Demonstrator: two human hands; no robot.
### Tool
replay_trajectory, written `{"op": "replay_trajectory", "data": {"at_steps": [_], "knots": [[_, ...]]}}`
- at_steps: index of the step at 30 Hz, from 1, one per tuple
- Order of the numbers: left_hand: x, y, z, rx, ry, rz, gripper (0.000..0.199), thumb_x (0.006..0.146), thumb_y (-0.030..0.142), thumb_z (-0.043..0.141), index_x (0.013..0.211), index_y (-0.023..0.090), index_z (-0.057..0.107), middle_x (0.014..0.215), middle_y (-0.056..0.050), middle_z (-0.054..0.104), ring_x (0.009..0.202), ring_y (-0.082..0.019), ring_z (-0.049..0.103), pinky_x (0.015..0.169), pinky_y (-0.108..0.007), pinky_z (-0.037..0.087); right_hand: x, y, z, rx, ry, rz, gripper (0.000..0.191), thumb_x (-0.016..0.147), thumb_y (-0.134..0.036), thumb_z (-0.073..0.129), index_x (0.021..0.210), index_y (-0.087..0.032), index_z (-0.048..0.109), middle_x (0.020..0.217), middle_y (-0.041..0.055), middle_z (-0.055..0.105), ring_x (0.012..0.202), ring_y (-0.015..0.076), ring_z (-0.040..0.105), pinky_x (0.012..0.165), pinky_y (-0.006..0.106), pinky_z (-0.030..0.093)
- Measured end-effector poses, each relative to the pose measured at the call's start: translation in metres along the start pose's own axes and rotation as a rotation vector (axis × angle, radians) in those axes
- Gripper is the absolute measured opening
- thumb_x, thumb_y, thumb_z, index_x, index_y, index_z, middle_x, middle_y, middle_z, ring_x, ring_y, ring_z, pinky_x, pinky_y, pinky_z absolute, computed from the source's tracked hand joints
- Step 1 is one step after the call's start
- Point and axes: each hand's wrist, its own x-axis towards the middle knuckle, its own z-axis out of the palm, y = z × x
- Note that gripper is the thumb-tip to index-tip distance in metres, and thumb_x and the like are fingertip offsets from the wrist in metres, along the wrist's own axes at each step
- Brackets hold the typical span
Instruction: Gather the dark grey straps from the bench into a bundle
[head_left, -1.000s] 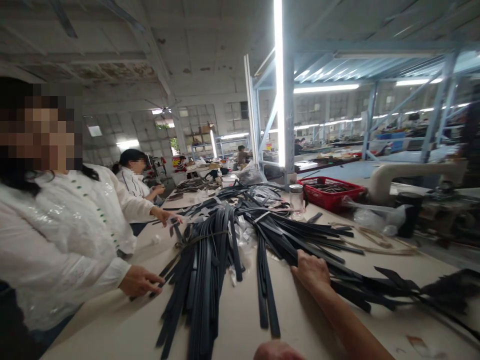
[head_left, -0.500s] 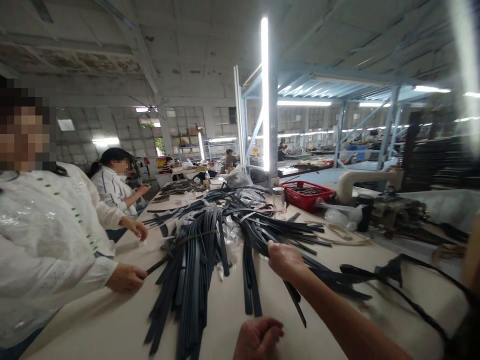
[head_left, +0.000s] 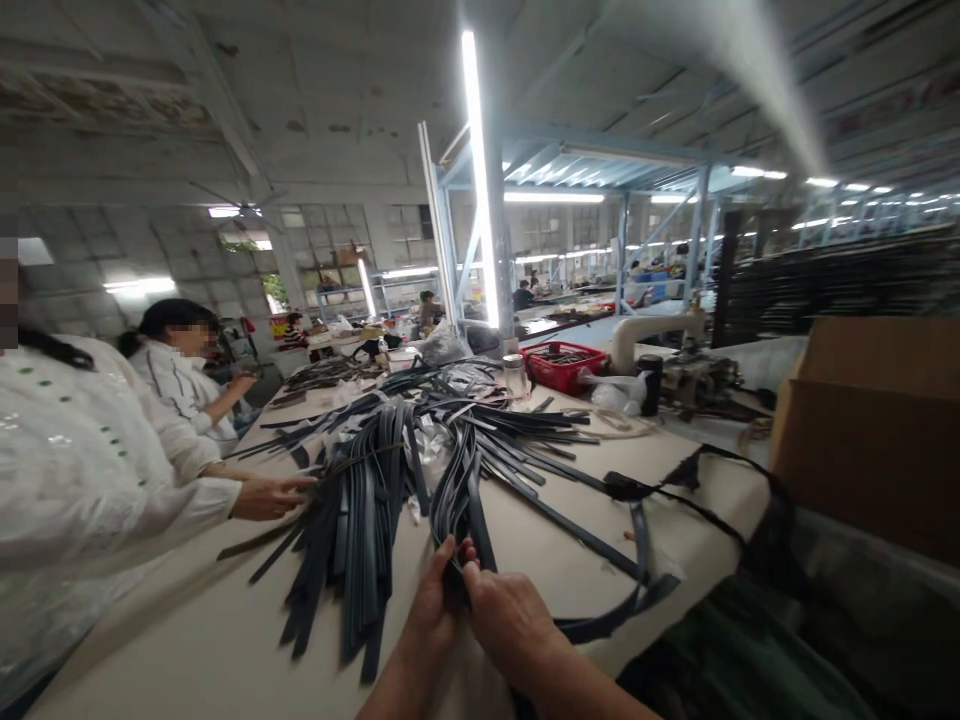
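Observation:
Both my hands are close together at the near edge of the table [head_left: 202, 610]. My left hand [head_left: 433, 598] and my right hand [head_left: 514, 612] are closed around the near part of a bunch of long, flat, dark strips [head_left: 455, 490]. The lower ends of this bunch are partly hidden by my fingers. Left of my hands lies a larger sheaf of dark strips [head_left: 360, 540], draped toward the near edge. More loose strips [head_left: 536, 422] fan out behind and to the right.
At my left a co-worker's hand [head_left: 271, 496] touches the larger sheaf; another person [head_left: 184, 370] sits farther back. A red basket [head_left: 562, 368], a glass jar [head_left: 514, 376] and a machine [head_left: 686, 372] stand beyond. A cardboard box [head_left: 870, 440] is at the right, near a black strap [head_left: 705, 455].
My right hand has come back toward me with the strips, and my left hand has joined it on them. The view has swung right. The co-worker's hands have moved to the larger sheaf.

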Motion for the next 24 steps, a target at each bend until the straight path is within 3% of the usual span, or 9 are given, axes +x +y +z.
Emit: {"op": "replay_trajectory", "data": {"at_steps": [3,6,8,10,14,16,19,21,24], "knots": [[0.0,0.005,0.0,-0.035,0.074,0.015,0.006,0.085,0.014,0.065,0.08,0.012,0.061,0.062,-0.002,0.067,0.052,-0.011,0.065,0.056,-0.021,0.058,-0.014,0.011,0.001,0.066,0.008,-0.003,0.027,0.086,-0.028,0.065,0.111,-0.017,0.064,0.098,0.0117,0.076,0.091,0.032,0.072,0.073,0.032,0.053],[-0.002,0.014,0.003,-0.072,0.117,0.023,0.007,0.085,0.012,0.062,0.08,0.012,0.057,0.065,-0.001,0.064,0.046,-0.007,0.059,0.048,-0.017,0.055,-0.032,0.026,-0.002,0.127,-0.009,-0.015,0.034,0.076,-0.043,0.076,0.1,-0.022,0.067,0.092,0.0078,0.077,0.086,0.032,0.073,0.067,0.031,0.05],[-0.004,0.021,0.005,-0.088,0.126,0.01,0.007,0.086,0.015,0.06,0.081,0.011,0.056,0.068,-0.002,0.063,0.044,-0.005,0.056,0.044,-0.015,0.053,-0.045,0.037,-0.005,0.169,-0.03,-0.033,0.034,0.071,-0.047,0.08,0.093,-0.024,0.07,0.085,0.0045,0.076,0.078,0.0293,0.072,0.061,0.029,0.048],[-0.007,0.027,0.006,-0.098,0.129,0.004,0.008,0.087,0.017,0.059,0.083,0.011,0.056,0.068,-0.002,0.06,0.043,-0.004,0.053,0.042,-0.014,0.051,-0.057,0.046,-0.008,0.213,-0.038,-0.056,0.039,0.067,-0.048,0.083,0.098,-0.028,0.071,0.083,0.0008,0.076,0.074,0.0254,0.071,0.059,0.027,0.046],[-0.012,0.032,0.006,-0.097,0.137,0.012,0.006,0.089,0.016,0.055,0.084,0.013,0.054,0.068,0.001,0.057,0.042,-0.002,0.049,0.039,-0.01,0.047,-0.068,0.073,-0.016,0.266,0.06,-0.044,0.04,0.074,-0.043,0.08,0.112,-0.036,0.068,0.095,-0.0044,0.075,0.085,0.0184,0.07,0.074,0.024,0.05],[-0.013,0.032,0.005,-0.086,0.136,0.01,0.007,0.091,0.017,0.051,0.085,0.013,0.054,0.07,0.0,0.057,0.043,-0.001,0.049,0.04,-0.009,0.047,-0.064,0.105,-0.021,0.249,0.198,0.065,0.041,0.083,-0.042,0.072,0.122,-0.035,0.064,0.116,-0.0003,0.07,0.106,0.0208,0.064,0.093,0.029,0.047],[-0.011,0.032,0.003,-0.061,0.123,-0.022,0.012,0.093,0.018,0.046,0.086,0.013,0.054,0.072,0.0,0.057,0.044,-0.001,0.049,0.042,-0.01,0.049,-0.057,0.178,-0.029,0.191,0.46,0.405,0.036,0.1,-0.036,0.044,0.13,-0.024,0.059,0.136,0.0124,0.057,0.125,0.0291,0.052,0.106,0.047,0.038],[-0.009,0.032,0.001,-0.044,0.111,-0.053,0.014,0.094,0.018,0.045,0.088,0.011,0.056,0.073,-0.001,0.056,0.045,-0.002,0.05,0.042,-0.012,0.05,-0.055,0.228,-0.031,0.164,0.578,0.601,0.035,0.099,-0.03,0.045,0.128,-0.016,0.06,0.139,0.0177,0.052,0.128,0.0339,0.048,0.108,0.056,0.035],[-0.005,0.033,-0.003,-0.001,0.11,-0.075,0.014,0.093,0.019,0.047,0.09,0.01,0.057,0.074,-0.001,0.056,0.046,-0.003,0.052,0.043,-0.014,0.053,-0.056,0.284,-0.03,0.15,0.66,0.726,0.023,0.096,-0.025,0.056,0.116,-0.014,0.063,0.134,0.0137,0.055,0.125,0.0296,0.051,0.106,0.054,0.04]]}}
